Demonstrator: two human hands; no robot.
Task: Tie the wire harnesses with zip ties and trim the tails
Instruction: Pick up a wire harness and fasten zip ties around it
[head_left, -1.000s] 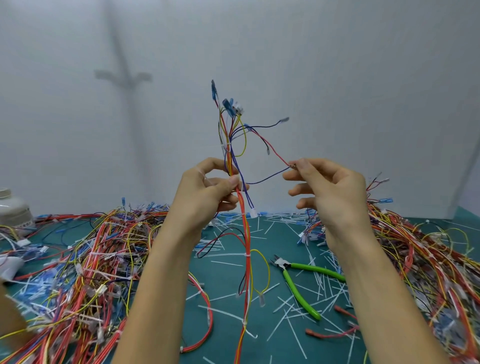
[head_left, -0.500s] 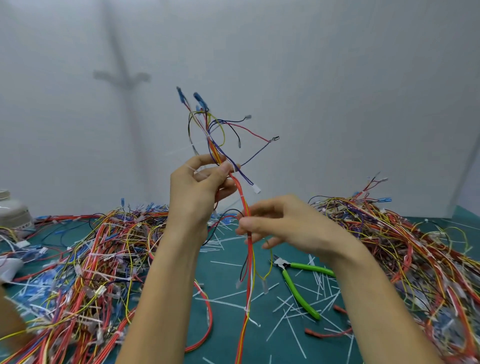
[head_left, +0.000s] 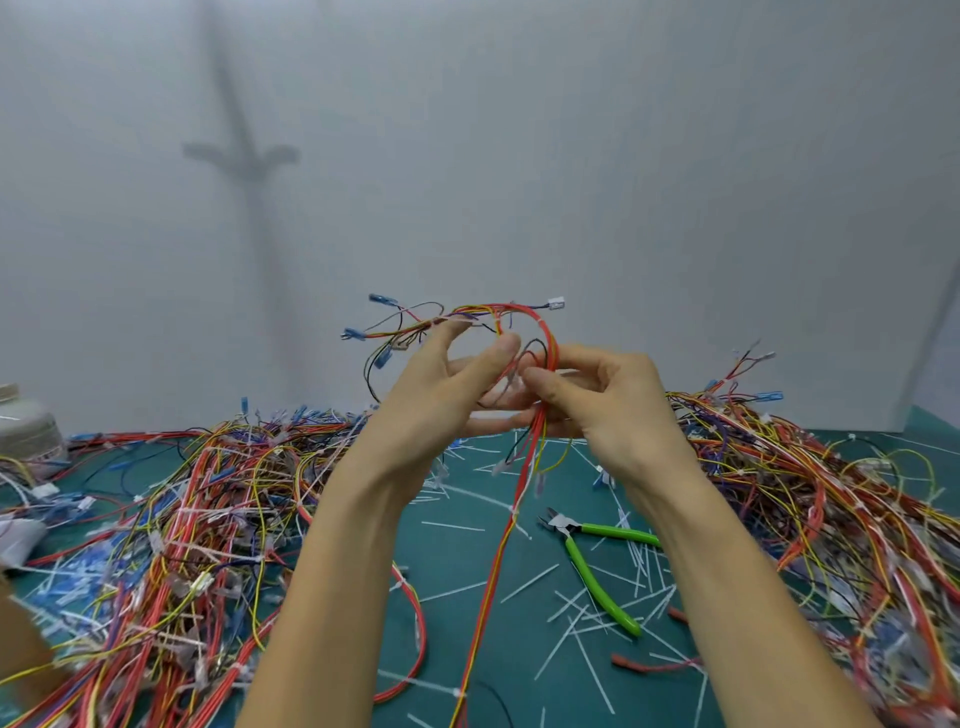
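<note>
1. Far left, at the mat's edge: a white container (head_left: 25, 434), partly cut off by the frame.

2. Left heap of harnesses (head_left: 197, 525): red, yellow, blue and black wires with white ties, piled on the teal mat (head_left: 457, 582) to the left of your left forearm.

3. Your left hand (head_left: 436, 400): raised above the mat, with thumb and forefinger spread apart. The forefinger tip touches the branch wires and the thumb tip rests against the loop. The lower fingers reach out nearly straight beneath the bundle.

4. The wire harness (head_left: 543, 332), the piece in work: held in the air between your two hands, well above the mat. Its upper part is bent into a loop over your fingers. Branches with blue terminals fan out to the left, and a white connector points right. The red-and-yellow trunk hangs down between your forearms to the mat, with a white tie visible partway along.

5. Your right hand (head_left: 610, 410): fingers curled, with the thumb and fingers pinching the harness where the loop meets the trunk.

6. Cut tie tails (head_left: 574, 618): thin white strips scattered across the mat, thickest between and beneath your forearms.

7. Green-handled cutters (head_left: 597, 577): lying flat on the mat among the tails, just left of your right forearm, with the jaws pointing away from you.

8. Right heap of harnesses (head_left: 815, 499): a mixed pile beyond your right forearm, running out of frame.
</note>
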